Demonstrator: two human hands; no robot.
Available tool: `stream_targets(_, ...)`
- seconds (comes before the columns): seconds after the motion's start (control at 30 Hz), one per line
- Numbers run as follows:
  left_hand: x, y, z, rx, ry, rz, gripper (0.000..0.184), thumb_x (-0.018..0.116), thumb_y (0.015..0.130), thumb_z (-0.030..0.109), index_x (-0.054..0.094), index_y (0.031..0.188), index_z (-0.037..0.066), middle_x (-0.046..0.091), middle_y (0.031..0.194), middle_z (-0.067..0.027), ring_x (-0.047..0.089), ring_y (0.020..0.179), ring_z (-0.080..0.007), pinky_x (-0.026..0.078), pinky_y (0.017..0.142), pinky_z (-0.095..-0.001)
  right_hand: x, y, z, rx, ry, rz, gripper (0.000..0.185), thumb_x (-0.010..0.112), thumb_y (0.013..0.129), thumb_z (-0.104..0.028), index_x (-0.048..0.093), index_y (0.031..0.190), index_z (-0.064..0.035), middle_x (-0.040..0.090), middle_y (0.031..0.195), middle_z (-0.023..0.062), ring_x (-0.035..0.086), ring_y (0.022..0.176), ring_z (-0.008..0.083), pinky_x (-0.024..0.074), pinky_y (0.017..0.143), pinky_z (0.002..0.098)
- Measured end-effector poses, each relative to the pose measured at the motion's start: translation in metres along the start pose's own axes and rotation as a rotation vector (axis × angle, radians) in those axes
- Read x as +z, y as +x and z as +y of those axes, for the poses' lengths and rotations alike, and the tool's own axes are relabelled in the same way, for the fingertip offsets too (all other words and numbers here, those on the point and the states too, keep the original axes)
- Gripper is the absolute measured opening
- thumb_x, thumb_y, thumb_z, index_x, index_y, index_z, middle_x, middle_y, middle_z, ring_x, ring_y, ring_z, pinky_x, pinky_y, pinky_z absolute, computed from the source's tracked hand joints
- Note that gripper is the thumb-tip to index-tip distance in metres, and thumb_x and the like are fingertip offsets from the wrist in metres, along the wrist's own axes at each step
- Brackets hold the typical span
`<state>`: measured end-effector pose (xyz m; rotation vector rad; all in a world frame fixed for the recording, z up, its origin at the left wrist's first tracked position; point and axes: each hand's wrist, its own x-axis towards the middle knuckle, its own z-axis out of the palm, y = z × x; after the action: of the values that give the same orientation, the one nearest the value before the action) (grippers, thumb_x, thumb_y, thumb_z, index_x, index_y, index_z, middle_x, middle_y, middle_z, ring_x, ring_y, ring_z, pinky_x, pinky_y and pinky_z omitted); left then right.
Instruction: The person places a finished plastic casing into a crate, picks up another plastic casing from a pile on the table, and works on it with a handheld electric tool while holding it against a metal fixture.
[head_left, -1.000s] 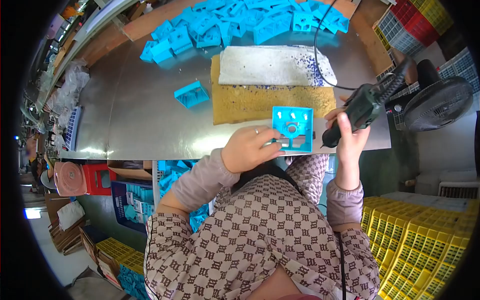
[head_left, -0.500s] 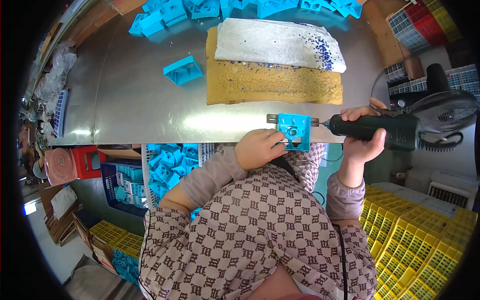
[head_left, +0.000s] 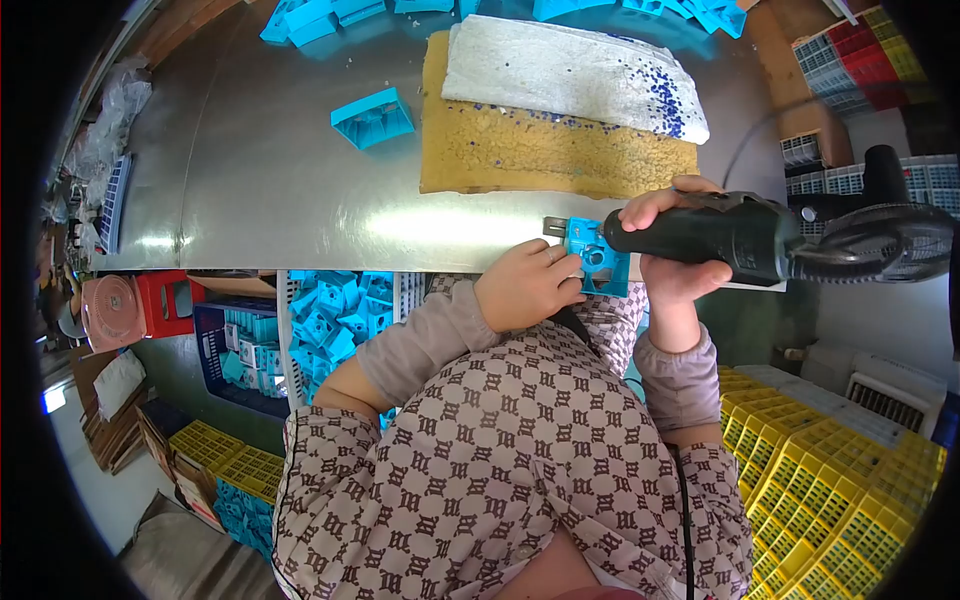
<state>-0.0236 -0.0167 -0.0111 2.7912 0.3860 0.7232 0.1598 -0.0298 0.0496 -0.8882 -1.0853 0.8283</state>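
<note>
A blue square plastic part (head_left: pixel 605 272) sits at the front edge of the metal table, over a small metal bracket (head_left: pixel 554 227). My left hand (head_left: pixel 530 287) has its fingers closed on the part's left side. In my right hand (head_left: pixel 672 260) is a black power tool (head_left: pixel 715 238), lying level with its nose against the part's upper right. The tool's tip is hidden by its body and the blue part. Behind them lies a yellow mat (head_left: pixel 560 160) with a folded white cloth (head_left: pixel 560 75) on it, specked with small blue bits.
One blue part (head_left: pixel 373 118) lies alone on the metal table (head_left: pixel 270 190), with several more along the back. Crates of blue parts (head_left: pixel 338 315) stand below the left front edge. A fan (head_left: pixel 890 240) and yellow crates (head_left: pixel 820 450) are at the right.
The tool has swung from a tilted pose to level and moved left against the blue part. My left hand still holds the part, now slightly further right. The view has shifted.
</note>
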Motion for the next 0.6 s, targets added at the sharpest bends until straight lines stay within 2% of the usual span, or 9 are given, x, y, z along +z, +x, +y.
stream_targets(0.13,-0.001,0.002,0.001,-0.046,0.074,0.084,0.033,0.069,0.076,0.029,0.066,0.098,0.005,0.060,0.106,-0.0068,0.055,0.095,-0.0179,0.045,0.079,-0.0307,0.002,0.000,0.005,0.023,-0.014,-0.003,0.106,0.046,0.066,-0.090,0.039,0.121,0.0000,0.056,0.074,0.0107,0.057,0.067,0.0216,0.0483,0.065,0.0368)
stream_targets(0.23,-0.011,0.007,0.002,-0.068,0.178,-0.017,0.038,0.067,0.079,0.025,0.064,0.110,0.003,0.060,0.120,-0.0082,0.055,0.094,-0.0182,0.046,0.079,-0.0305,0.001,0.000,0.007,0.024,0.000,-0.003,0.105,0.047,0.067,-0.090,0.040,0.121,-0.0002,0.056,0.074,0.0105,0.057,0.066,0.0213,0.0478,0.065,0.0368)
stream_targets(0.33,-0.001,0.002,-0.001,-0.003,0.346,0.003,0.036,0.064,0.082,0.021,0.064,0.110,-0.001,0.059,0.122,-0.0095,0.055,0.097,-0.0183,0.047,0.083,-0.0307,0.001,0.001,0.008,0.018,0.006,-0.011,0.105,0.047,0.067,-0.090,0.040,0.121,-0.0005,0.056,0.074,0.0105,0.056,0.066,0.0214,0.0475,0.065,0.0374)
stream_targets(0.5,0.009,0.000,0.003,-0.033,0.304,0.024,0.035,0.059,0.081,0.015,0.062,0.109,-0.006,0.059,0.120,-0.0130,0.055,0.098,-0.0193,0.047,0.086,-0.0305,0.002,-0.002,0.008,-0.042,0.023,0.008,0.103,0.044,0.069,-0.090,0.040,0.122,-0.0019,0.057,0.075,0.0111,0.056,0.066,0.0228,0.0478,0.066,0.0392)
stream_targets(0.6,0.009,0.000,0.002,-0.037,0.265,0.022,0.037,0.057,0.079,0.013,0.062,0.109,-0.007,0.059,0.119,-0.0140,0.055,0.098,-0.0198,0.047,0.086,-0.0300,-0.001,-0.002,0.009,-0.142,0.111,-0.065,0.101,0.042,0.071,-0.089,0.040,0.122,-0.0023,0.057,0.077,0.0120,0.056,0.067,0.0237,0.0483,0.068,0.0402)
